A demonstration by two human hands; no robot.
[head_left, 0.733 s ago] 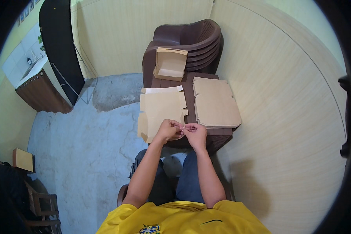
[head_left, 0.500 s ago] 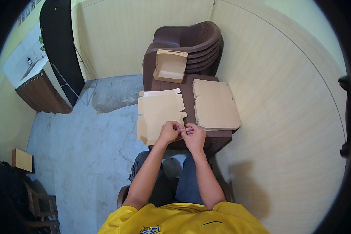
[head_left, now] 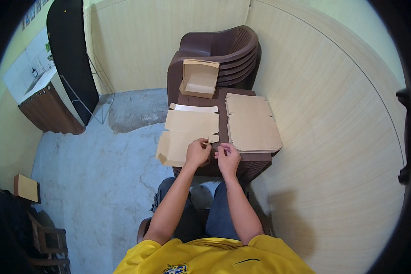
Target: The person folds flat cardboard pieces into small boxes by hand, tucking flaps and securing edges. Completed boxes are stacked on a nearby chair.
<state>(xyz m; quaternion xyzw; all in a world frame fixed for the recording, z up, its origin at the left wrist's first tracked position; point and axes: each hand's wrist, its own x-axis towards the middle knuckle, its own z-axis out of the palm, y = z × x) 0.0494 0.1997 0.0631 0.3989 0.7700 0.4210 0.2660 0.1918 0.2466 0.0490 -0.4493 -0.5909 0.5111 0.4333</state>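
A flat, brown cardboard box blank (head_left: pixel 192 121) with creased flaps lies on the left part of the brown table (head_left: pixel 223 119), its near left side flap tilted up. My left hand (head_left: pixel 199 152) is over the blank's near right corner, fingers bent and closed on its edge by a side flap. Just to the right, my right hand (head_left: pixel 228 158) hovers at the table's near edge, apart from the blank. Its fingers are loosely curled with gaps between them, and nothing shows in them. A stack of flat cardboard blanks (head_left: pixel 253 123) lies to its right.
An open, folded cardboard box (head_left: pixel 200 77) stands at the table's far end, against stacked brown plastic chairs (head_left: pixel 233 50). A wood-look wall (head_left: pixel 324 137) rises close on the right. To the far left are a sink counter (head_left: pixel 45 86) and a black panel (head_left: pixel 71 59).
The blank has turned slightly and shifted right at its far end, with its near left flap lifting. My hands, earlier together at its near right corner, have parted slightly.
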